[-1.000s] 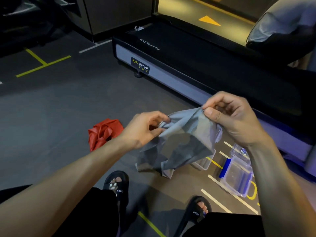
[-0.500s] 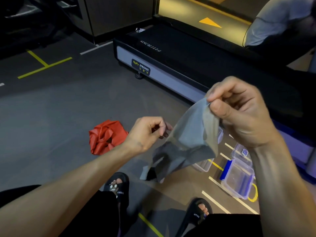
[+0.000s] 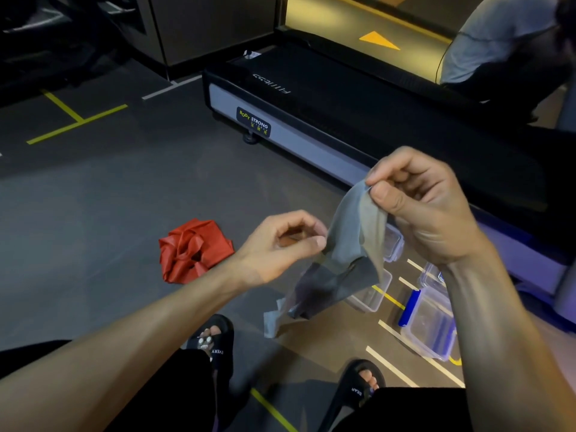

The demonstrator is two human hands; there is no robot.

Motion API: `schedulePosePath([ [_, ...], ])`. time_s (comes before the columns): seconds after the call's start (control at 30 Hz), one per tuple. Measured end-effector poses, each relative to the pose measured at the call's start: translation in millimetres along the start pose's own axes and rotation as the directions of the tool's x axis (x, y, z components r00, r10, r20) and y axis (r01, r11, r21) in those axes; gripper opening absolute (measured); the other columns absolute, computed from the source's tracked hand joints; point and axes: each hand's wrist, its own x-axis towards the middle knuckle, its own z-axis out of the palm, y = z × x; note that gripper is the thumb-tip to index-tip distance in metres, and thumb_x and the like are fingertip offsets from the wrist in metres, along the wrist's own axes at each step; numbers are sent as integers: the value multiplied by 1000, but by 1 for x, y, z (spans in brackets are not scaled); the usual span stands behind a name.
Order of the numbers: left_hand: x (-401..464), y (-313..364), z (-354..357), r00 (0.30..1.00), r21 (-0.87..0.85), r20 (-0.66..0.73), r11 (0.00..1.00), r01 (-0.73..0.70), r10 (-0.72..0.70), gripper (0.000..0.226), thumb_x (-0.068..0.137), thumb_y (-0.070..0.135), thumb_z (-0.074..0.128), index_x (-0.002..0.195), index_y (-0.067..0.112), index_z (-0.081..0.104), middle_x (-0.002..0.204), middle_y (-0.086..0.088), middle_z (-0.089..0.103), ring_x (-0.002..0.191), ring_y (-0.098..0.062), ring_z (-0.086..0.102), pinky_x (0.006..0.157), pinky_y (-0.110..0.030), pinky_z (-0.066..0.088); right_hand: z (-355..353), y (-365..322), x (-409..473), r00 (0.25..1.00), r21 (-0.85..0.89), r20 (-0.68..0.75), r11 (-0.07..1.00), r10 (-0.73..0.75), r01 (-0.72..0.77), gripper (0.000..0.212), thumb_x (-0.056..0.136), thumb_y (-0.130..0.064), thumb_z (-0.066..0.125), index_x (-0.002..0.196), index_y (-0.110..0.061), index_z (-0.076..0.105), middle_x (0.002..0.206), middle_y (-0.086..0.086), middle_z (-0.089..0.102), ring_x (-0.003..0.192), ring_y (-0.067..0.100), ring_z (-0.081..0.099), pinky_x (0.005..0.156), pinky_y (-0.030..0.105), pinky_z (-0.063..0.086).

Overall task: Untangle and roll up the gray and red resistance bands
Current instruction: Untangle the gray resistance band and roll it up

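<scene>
My right hand is closed in a pinch on the top edge of the gray band, thumb and curled fingers clamping it, so the band hangs down from there in loose folds. Its lower part is twisted and overlapped; I cannot make out how the layers cross, and its tail end hangs above the floor near my left sandal. My left hand sits just beside the band with thumb and forefinger pressed together; whether it has caught any of the band I cannot tell, since the fingertips meet right at its edge. The red band lies bunched on the floor, partly covered by my left wrist. Clear plastic boxes sit behind the gray band and my right forearm, partly hidden. A treadmill runs beyond.
</scene>
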Motion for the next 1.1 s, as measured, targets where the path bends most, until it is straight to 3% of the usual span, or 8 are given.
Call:
schedulePosePath([
  [0.17,-1,-8,4,994,181,-84,982,-48,64,16,90,30,77,95,16,72,95,1,72,91,-22,72,85,-53,56,-2,5,1,1000,-5,-26,1000,8,-8,10,87,-34,79,93,-28,75,86,-6,67,76,9,57,69,22,47],
  [0.27,0,-16,1,986,254,-148,966,-36,76,23,87,43,76,91,21,73,95,5,68,92,-21,70,85,-52,56,-6,12,2,994,-19,-109,999,25,-28,7,87,-25,75,93,-27,75,86,-6,68,78,9,59,70,21,48],
  [0.4,-3,-15,2,999,185,-23,982,-27,32,29,87,41,77,83,13,70,96,-1,71,93,-22,70,89,-53,54,-7,18,2,989,-47,-141,998,34,-41,9,86,-22,74,95,-20,72,86,-8,69,80,7,60,72,19,48],
  [0.57,-4,-22,12,994,90,20,991,103,-106,39,91,48,70,76,13,65,75,-20,66,67,-20,58,67,-49,48,3,17,2,999,-50,-28,998,33,-35,9,85,-22,71,94,-21,73,84,-11,69,78,3,61,71,16,49],
  [0.73,-5,-24,10,987,139,9,978,159,-161,56,89,61,61,75,8,67,71,-9,67,65,-25,63,66,-48,50,2,15,1,999,-25,26,999,22,-21,7,88,-26,73,93,-29,76,84,-9,67,76,5,58,69,17,48],
  [0.87,-6,-23,11,981,86,117,985,147,-156,63,91,58,56,64,0,52,66,1,48,61,-16,44,61,-36,34,0,16,1,999,10,-11,999,31,-30,7,88,-23,74,91,-29,76,84,-10,69,74,3,59,68,15,47],
  [0.97,-8,-17,14,946,88,209,969,232,-246,60,87,63,53,59,10,46,61,1,37,58,-17,31,58,-35,27,2,15,1,1000,9,3,1000,26,-27,7,87,-32,78,93,-29,76,84,-10,69,75,3,59,68,15,48],
  [1.1,-6,-15,11,922,127,122,927,352,-367,74,81,72,49,67,0,59,66,-10,53,66,-22,48,68,-40,41,1,14,0,999,11,-18,999,33,-33,16,84,-41,81,93,-28,76,85,-10,70,76,4,60,69,16,48],
])
